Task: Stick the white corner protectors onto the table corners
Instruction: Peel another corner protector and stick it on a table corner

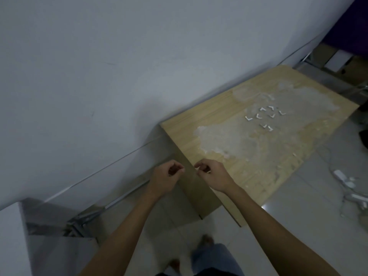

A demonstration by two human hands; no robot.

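Both forearms reach up from the bottom of the view, over the person's feet on the pale floor (278,206), and the two hands meet just above the near left edge of the wooden tabletop (219,120). Left hand (165,180) hangs just off that edge, over the dark side panel; right hand (211,174) sits just inside it, over the wood. Each grip is narrow — thumb and forefinger drawn close together, the other fingers curled — and the fingertips of the two hands point at each other across a small gap. A pale sliver shows at the right hand's fingertips, which may be a protector or its backing strip; it is too small and blurred to say, so whether either grip truly holds something cannot be told. My guess is that a piece is being peeled or readied between them. The loose white corner protectors (264,118) lie in a scatter well up the tabletop, ahead and to the right of the hands, on a crinkled clear plastic sheet (219,140) that covers much of the wood. They are small L-shaped pieces, turned every which way, so no common axis. The right hand is plainly the nearer to them. Of the table corners, the far left one by the white wall (79,76) lies ahead and slightly left of the hands, the near one down and right — the coming move likely depends on which of these is chosen.
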